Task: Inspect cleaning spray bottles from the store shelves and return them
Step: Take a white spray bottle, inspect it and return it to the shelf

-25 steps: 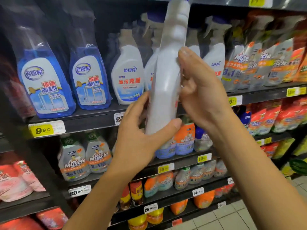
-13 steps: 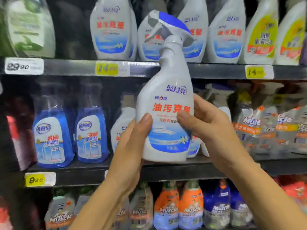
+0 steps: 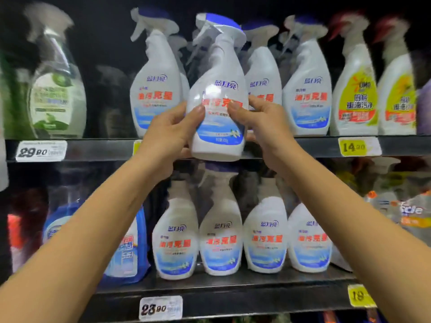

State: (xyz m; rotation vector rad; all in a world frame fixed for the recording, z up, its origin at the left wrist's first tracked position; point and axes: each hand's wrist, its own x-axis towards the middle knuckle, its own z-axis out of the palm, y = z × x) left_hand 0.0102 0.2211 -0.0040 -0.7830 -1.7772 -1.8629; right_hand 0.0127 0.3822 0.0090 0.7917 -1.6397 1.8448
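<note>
A white spray bottle (image 3: 218, 127) with a blue trigger cap and a red and blue label is held upright in front of the upper shelf (image 3: 314, 146). Its base hangs just below the shelf's front edge. My left hand (image 3: 168, 134) grips its left side, thumb on the label. My right hand (image 3: 263, 122) grips its right side, fingers wrapped behind it. It sits in the gap between two matching white bottles (image 3: 156, 89) in that row.
More matching white bottles (image 3: 220, 238) fill the lower shelf. Yellow-labelled sprays (image 3: 355, 99) stand at the upper right, a green-labelled bottle (image 3: 56, 94) at the upper left, blue bottles (image 3: 126, 248) at the lower left. Price tags (image 3: 161, 307) line the shelf edges.
The bottle went from turned edge-on to label facing me, and both hands have raised it from the lower shelf level to the upper shelf row.
</note>
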